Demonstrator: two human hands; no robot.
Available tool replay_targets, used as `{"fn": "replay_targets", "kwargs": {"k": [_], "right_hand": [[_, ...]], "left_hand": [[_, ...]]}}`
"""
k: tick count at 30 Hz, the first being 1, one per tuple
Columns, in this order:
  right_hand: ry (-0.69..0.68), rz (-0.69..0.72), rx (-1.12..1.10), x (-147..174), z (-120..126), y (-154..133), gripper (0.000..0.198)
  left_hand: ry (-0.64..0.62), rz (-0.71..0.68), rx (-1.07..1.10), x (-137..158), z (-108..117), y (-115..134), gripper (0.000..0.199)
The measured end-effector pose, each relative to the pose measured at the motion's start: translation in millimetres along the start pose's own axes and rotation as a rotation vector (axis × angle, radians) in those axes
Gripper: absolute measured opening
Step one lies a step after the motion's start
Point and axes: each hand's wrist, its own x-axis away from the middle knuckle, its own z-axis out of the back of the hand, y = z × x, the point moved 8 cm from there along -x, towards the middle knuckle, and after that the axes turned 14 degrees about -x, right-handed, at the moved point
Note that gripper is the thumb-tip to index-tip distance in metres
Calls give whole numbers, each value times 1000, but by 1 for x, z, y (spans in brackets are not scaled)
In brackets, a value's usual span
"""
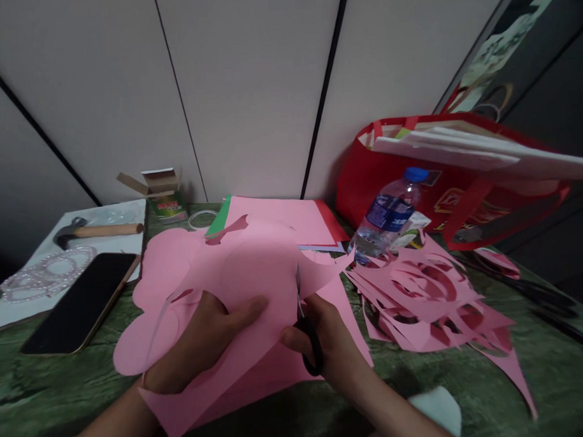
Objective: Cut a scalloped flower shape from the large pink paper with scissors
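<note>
My left hand (pixel 214 329) is closed on a sheet of pink paper (pixel 259 264), its thumb lying on top and the fingers hidden beneath. Black-handled scissors (pixel 311 345) are gripped in my right hand (pixel 329 338), with the thumb at one loop. Their blades stand at the paper's right part, where a cut runs along a rounded edge. Rounded pink cut-outs (pixel 166 267) lie to the left, partly behind the sheet. More pink paper (pixel 342 306) rests on the table under my hands.
Pink paper scraps (pixel 428 290) pile up at right beside a water bottle (pixel 387 209) and a red bag (pixel 443 181). At left are a phone (pixel 81 302), a hammer (pixel 100 231), bead strings (pixel 49 271) and a small box (pixel 166 200). Coloured sheets (pixel 282 219) lie near the wall.
</note>
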Motion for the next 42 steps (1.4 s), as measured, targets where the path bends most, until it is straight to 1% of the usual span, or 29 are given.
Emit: {"fn": "replay_targets", "kwargs": {"k": [5, 10, 16, 18, 21, 25, 31, 35, 39, 42], "right_hand": [[16, 2, 20, -1, 2, 3, 40], [7, -19, -11, -1, 0, 6, 34], [20, -25, -12, -1, -1, 5, 35], [35, -34, -1, -1, 0, 5, 36], [43, -46, 32, -2, 2, 7, 34], [61, -58, 71, -1, 5, 7, 31], [90, -68, 121, 0, 6, 5, 32], [94, -66, 106, -1, 5, 7, 31], [111, -50, 83, -2, 5, 8, 31], [125, -70, 81, -2, 7, 10, 31]], "left_hand": [[-6, 23, 29, 1, 2, -1, 22], [-37, 64, 53, 1, -1, -6, 19], [-29, 66, 42, 0, 0, -5, 20], [-37, 61, 54, 1, 0, -4, 20], [-15, 54, 80, 1, 3, -2, 21], [-25, 75, 108, 0, 3, -3, 19], [-74, 72, 67, -1, -1, -6, 26], [-41, 101, 48, 0, 4, -10, 24], [-53, 101, 48, 0, 4, -10, 21], [-35, 124, 61, 0, 6, -13, 19]]}}
